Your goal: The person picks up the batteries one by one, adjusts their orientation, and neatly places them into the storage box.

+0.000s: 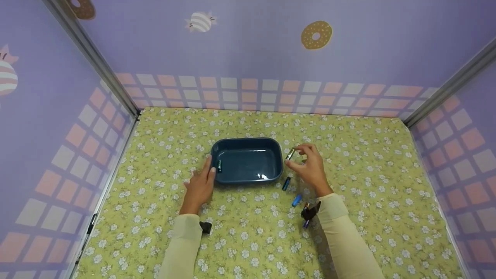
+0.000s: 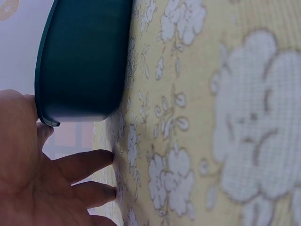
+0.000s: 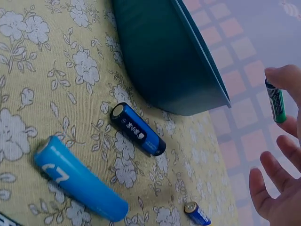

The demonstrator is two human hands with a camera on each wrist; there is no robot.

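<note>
A dark teal basin (image 1: 248, 180) stands on the floral cloth. Over its left rim, my left hand (image 1: 199, 186) has its thumb, with a finger on the outside; the other fingers spread down to the cloth in the left wrist view. Off the basin's right side, my right hand (image 1: 310, 166) pinches a green and black battery (image 3: 276, 101) by its ends between thumb and finger, raised above the cloth. Inside the basin, a dark battery (image 1: 219, 166) lies along the left wall. A dark blue battery (image 3: 138, 129) and a light blue battery (image 3: 81, 179) lie near the basin's right front corner.
Another blue battery (image 3: 197, 213) lies farther off in the right wrist view. A purple battery (image 1: 306, 224) is partly covered by the right wrist camera (image 1: 310, 212). Purple patterned panels (image 1: 255, 50) wall in the cloth-covered table (image 1: 248, 236) at the back and sides.
</note>
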